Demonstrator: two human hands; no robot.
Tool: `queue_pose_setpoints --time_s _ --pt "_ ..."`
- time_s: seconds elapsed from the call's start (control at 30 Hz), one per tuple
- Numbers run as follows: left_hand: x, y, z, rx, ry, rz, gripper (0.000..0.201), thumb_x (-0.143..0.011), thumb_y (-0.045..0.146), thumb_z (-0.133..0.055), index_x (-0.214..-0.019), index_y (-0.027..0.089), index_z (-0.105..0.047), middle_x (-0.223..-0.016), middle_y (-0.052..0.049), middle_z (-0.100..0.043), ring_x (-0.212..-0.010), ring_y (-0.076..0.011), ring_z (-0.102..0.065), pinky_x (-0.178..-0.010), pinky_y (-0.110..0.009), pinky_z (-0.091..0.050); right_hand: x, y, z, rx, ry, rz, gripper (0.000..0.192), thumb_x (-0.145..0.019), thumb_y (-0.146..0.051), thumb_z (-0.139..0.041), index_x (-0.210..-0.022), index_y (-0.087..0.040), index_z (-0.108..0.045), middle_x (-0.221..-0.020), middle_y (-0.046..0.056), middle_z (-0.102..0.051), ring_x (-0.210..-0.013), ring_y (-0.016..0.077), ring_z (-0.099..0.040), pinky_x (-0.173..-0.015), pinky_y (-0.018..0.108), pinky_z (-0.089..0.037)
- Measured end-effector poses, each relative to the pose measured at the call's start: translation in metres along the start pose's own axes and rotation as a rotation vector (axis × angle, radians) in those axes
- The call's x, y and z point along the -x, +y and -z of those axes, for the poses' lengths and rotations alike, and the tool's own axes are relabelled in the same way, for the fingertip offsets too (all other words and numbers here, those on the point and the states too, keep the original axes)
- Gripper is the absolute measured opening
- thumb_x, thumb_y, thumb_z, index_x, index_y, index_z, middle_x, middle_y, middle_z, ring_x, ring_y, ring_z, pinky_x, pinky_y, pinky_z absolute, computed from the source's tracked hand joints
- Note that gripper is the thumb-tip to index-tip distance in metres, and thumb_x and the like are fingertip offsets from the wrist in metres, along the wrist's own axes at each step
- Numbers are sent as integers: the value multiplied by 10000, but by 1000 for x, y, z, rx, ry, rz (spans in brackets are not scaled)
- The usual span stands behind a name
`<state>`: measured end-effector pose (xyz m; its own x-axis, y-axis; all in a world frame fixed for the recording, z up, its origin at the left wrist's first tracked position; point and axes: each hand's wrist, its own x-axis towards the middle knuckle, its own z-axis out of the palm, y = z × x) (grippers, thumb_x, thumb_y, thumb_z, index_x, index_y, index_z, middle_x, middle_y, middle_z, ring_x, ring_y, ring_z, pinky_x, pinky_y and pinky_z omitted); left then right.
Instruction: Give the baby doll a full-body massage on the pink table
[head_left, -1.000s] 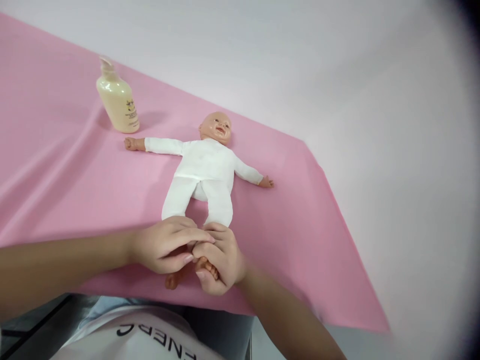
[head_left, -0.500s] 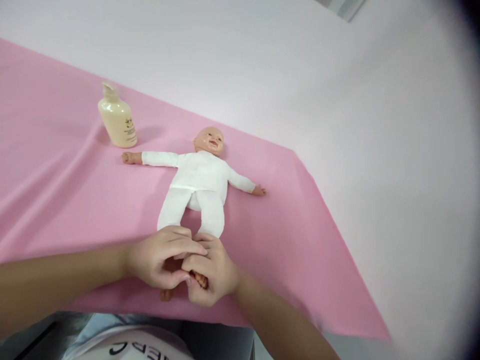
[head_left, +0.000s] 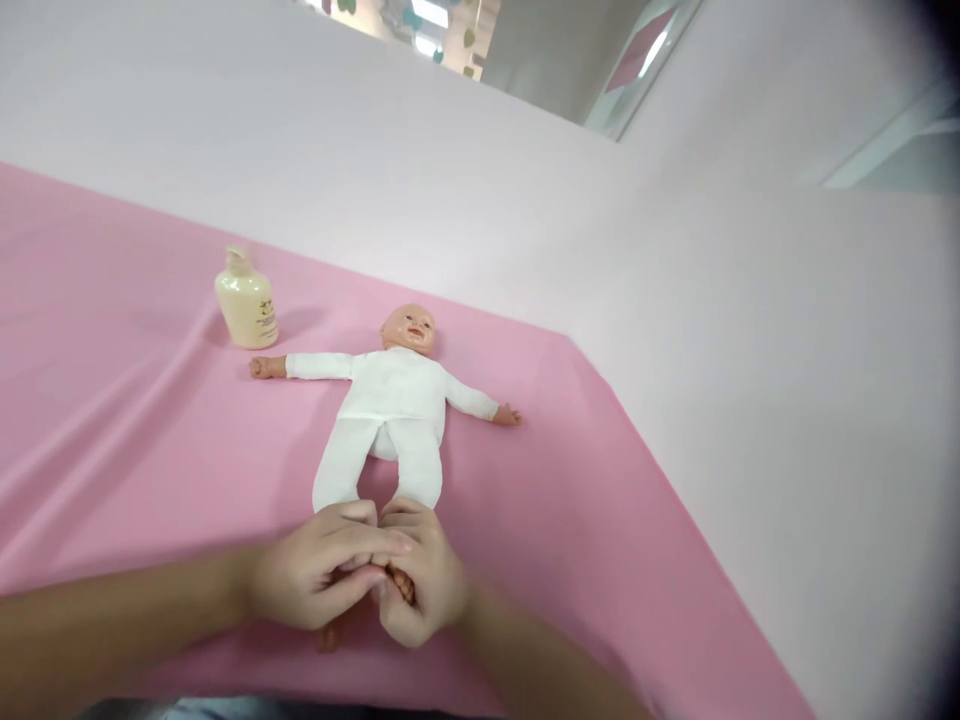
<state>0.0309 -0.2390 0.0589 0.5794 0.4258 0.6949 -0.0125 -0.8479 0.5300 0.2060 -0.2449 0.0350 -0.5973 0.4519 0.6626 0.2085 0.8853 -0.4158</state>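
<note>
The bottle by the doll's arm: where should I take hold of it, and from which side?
Grip the bottle around its wide body, coming from its left. It stands upright, its pump top is narrow, and the doll's arm lies close in front on the right.

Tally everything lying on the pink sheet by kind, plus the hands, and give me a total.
Baby dolls: 1, the doll in white clothes, lying on its back
Bottles: 1, the cream bottle standing near the doll's outstretched arm
Hands: 2, left hand and right hand, both closed around the doll's feet
Total: 4, all over the pink sheet
</note>
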Motion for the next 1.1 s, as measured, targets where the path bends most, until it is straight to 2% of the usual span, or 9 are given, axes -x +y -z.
queue_pose_setpoints --time_s 0.1,0.27,0.37,0.47,0.53,0.67,0.8,0.93,1.1 --pt "-2 2 -2 89 52 78 399 -838 50 -529 -1162 274 -592 -684 22 -522 -643 -130 -514 -603 -219 -447 -1 0 -1 3 3 -6 208 -649 -211 -420 -852 -254 -415 -565 -53 -480 -495 148 -477 -630 323 -457" --pt "-3 0 -4 595 145 469 77 -892 214 -616 -966 227 -597 -589 89 -328 -501 -71 -435 -516 -179 -414 -4 3 4 20 -68 -85 212 -621 -213 -431 -816 -258 -361 -590 -55 -465 -522 142 -488 -648 311 -463" --pt "-5 -4 -3 842 143 639 170 -865 327 -686 -825 195 -585 -522 97 -324 -468 -71 -425 -507 -195 -404 -6 3 7 18 -66 -96 180 -627 -206 -429 -780 -255 -348 -556 -70 -434 -496 125 -455 -657 296 -458" --pt "-9 -11 2 935 238 744 286 -801 395 -756 -728 177 -584 -502 84 -362 -444 -52 -337 -454 -176 -292 -6 3 6 58 -136 -56 159 -624 -212 -438 -733 -253 -330 -518 -81 -419 -480 114 -425 -662 288 -441" --pt "-12 -15 6 964 317 781 297 -757 422 -796 -741 180 -625 -473 104 -275 -438 -42 -239 -444 -172 -215 -7 1 3 95 -229 -24 162 -623 -215 -453 -708 -250 -320 -508 -82 -428 -481 109 -415 -665 283 -428" --pt "-21 -20 12 1051 441 797 352 -826 489 -722 -1014 192 -703 -470 140 -116 -448 -48 -111 -474 -187 -252 -8 -2 -1 167 -361 7 160 -640 -215 -481 -677 -245 -328 -507 -79 -455 -495 108 -421 -650 281 -404" --pt "-30 -19 17 1157 519 796 362 -868 423 -688 -1133 176 -663 -495 134 -131 -452 -56 -116 -476 -183 -297 -9 -2 1 218 -439 9 129 -672 -216 -514 -663 -239 -387 -514 -76 -484 -512 110 -454 -654 281 -408" --pt "-34 -21 21 1173 532 772 377 -684 147 -804 -1019 201 -638 -541 106 -299 -491 -53 -294 -493 -165 -340 -8 -1 0 216 -445 18 100 -711 -252 -547 -658 -235 -464 -528 -69 -529 -536 113 -509 -650 273 -418" --pt "-32 -29 21 1093 544 803 301 -641 141 -833 -787 187 -574 -487 127 -214 -439 -36 -198 -435 -156 -270 -7 1 -1 181 -462 10 101 -761 -281 -591 -693 -235 -531 -559 -79 -579 -572 111 -554 -686 268 -450"
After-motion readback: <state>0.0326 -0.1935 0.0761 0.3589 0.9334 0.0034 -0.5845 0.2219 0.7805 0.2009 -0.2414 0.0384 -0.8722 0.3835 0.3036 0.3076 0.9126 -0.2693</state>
